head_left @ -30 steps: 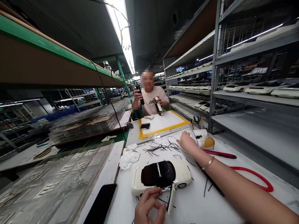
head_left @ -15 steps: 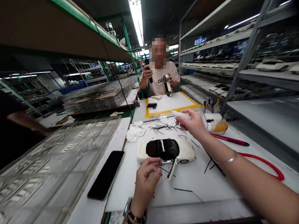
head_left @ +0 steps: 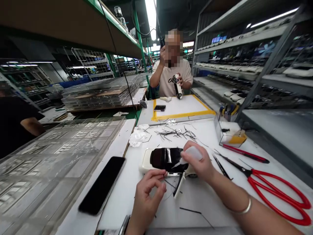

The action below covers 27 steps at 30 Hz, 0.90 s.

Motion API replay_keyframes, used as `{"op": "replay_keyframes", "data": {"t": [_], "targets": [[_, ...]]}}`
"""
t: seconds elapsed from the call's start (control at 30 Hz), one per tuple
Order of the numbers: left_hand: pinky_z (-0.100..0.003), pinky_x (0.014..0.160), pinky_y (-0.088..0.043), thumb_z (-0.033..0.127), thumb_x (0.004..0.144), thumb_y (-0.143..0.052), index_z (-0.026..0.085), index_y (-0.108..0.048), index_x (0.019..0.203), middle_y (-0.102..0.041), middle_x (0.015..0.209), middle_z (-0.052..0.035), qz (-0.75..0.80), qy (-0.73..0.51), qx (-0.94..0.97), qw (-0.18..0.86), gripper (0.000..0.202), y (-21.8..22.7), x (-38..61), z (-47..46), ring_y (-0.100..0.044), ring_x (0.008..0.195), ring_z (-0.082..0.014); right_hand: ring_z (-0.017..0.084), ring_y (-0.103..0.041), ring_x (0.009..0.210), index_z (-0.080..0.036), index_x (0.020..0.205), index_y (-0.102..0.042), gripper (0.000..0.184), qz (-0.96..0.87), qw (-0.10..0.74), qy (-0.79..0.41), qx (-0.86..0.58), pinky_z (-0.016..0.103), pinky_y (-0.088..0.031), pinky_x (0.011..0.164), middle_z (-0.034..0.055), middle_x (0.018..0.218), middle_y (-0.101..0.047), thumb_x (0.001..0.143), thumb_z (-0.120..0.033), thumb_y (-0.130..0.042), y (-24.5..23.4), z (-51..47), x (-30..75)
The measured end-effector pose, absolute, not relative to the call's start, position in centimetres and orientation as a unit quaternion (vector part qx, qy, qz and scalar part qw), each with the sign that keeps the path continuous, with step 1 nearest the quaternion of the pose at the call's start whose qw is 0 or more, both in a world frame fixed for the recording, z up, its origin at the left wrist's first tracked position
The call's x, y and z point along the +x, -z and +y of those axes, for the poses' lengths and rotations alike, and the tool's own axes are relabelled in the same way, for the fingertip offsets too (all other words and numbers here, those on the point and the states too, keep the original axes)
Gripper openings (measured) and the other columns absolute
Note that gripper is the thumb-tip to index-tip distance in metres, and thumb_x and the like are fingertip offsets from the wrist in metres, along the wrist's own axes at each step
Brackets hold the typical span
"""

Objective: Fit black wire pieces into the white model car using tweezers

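A cream-white model car (head_left: 146, 160) with a black cabin lies on the white worktop, one door (head_left: 180, 186) swung out towards me. My left hand (head_left: 148, 195) is beside its near side, fingertips at the door opening. The fingers are curved, with a gap between thumb and index; no held object shows. Closed round a small white translucent squeeze bottle (head_left: 194, 152) is my right hand (head_left: 204, 166). The bottle's narrow tip points down-left over the car's black windscreen area; contact is unclear. The right hand hides part of the bonnet. A thin black strip (head_left: 190, 210) lies nearer me.
Red-handled scissors (head_left: 276, 182), tweezers (head_left: 222, 166) and a red-black knife (head_left: 245, 153) lie right. Black strips (head_left: 176, 133) and crumpled tissue (head_left: 137, 138) lie behind the car; a phone (head_left: 102, 186) lies left. A co-worker (head_left: 173, 75) sits opposite with another model car.
My right hand has brought the squeeze bottle down from above the black strips to the car's cabin. My left hand stays by the door opening. The view has shifted, showing the scissors more fully.
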<state>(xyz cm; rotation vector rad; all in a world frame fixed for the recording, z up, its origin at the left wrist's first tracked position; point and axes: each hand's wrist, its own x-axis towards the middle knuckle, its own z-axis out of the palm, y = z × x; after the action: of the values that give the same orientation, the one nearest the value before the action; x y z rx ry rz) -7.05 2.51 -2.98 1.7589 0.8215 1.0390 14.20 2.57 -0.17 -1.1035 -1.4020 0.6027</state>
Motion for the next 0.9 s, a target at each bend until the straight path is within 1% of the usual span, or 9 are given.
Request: {"op": "replay_keyframes", "data": {"t": [0.1,0.2,0.4,0.67,0.9], "targets": [[-0.032,0.091,-0.055,0.033,0.089,-0.053,0.016,-0.065,0.064,-0.064,0.104,-0.0105,0.333,-0.414,0.721,0.444,0.032,3.1,-7.1,2.6,-0.064,0.1,-0.0212,0.008,-0.039,0.046,-0.019,0.067,-0.045,0.023,-0.632,0.548,-0.242,-0.492,0.022,-0.032,0.043,-0.0044,0.054,-0.043,0.083,-0.032,-0.056,0.5,2.5,13.5],[-0.033,0.09,-0.055,0.033,0.089,-0.053,0.016,-0.065,0.064,-0.064,0.103,-0.0111,0.331,-0.42,0.721,0.44,0.032,3.0,-7.1,2.5,-0.065,0.099,-0.0218,0.008,-0.037,0.044,-0.019,0.068,-0.045,0.02,-0.657,0.527,-0.211,-0.496,0.021,-0.031,0.042,-0.0051,0.052,-0.042,0.082,-0.029,-0.054,0.7,2.4,13.0],[-0.036,0.09,-0.056,0.031,0.087,-0.056,0.015,-0.065,0.064,-0.065,0.101,-0.0113,0.325,-0.431,0.715,0.444,0.03,2.9,-6.8,2.4,-0.066,0.097,-0.0227,0.009,-0.04,0.044,-0.02,0.071,-0.047,0.015,-0.697,0.491,-0.166,-0.495,0.023,-0.033,0.043,-0.004,0.053,-0.046,0.083,-0.027,-0.053,1.2,2.4,12.5],[-0.038,0.09,-0.056,0.027,0.086,-0.058,0.015,-0.066,0.065,-0.065,0.1,-0.0108,0.313,-0.443,0.715,0.442,0.025,2.8,-6.6,2.3,-0.066,0.096,-0.0223,0.01,-0.041,0.046,-0.021,0.072,-0.046,0.015,-0.701,0.485,-0.147,-0.501,0.023,-0.035,0.045,-0.0035,0.055,-0.047,0.083,-0.029,-0.053,1.3,2.2,12.4],[-0.038,0.091,-0.056,0.025,0.085,-0.058,0.015,-0.066,0.066,-0.065,0.1,-0.0109,0.314,-0.441,0.712,0.448,0.024,2.7,-6.4,2.2,-0.066,0.095,-0.0218,0.009,-0.043,0.047,-0.02,0.073,-0.047,0.014,-0.709,0.496,-0.124,-0.486,0.023,-0.035,0.047,-0.0031,0.057,-0.049,0.083,-0.026,-0.054,1.5,2.3,12.6]]}}
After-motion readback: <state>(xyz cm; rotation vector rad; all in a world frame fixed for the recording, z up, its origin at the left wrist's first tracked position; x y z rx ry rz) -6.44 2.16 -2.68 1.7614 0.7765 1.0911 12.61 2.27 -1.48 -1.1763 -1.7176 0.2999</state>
